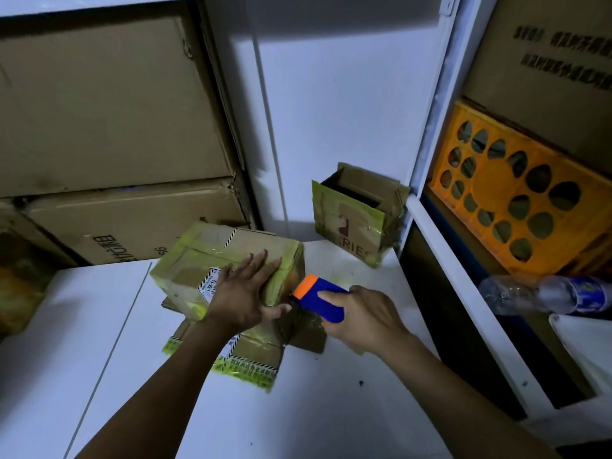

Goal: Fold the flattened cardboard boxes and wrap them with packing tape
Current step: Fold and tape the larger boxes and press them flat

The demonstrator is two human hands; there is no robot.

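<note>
Head camera: a left hand (243,291), grip open, presses flat on the folded cardboard box (212,256) on the white counter (99,342); the right hand (362,318) grips a tape dispenser (323,298) at the box's right edge. Firm pressure and a straight pull should lay tape smoothly.
</note>
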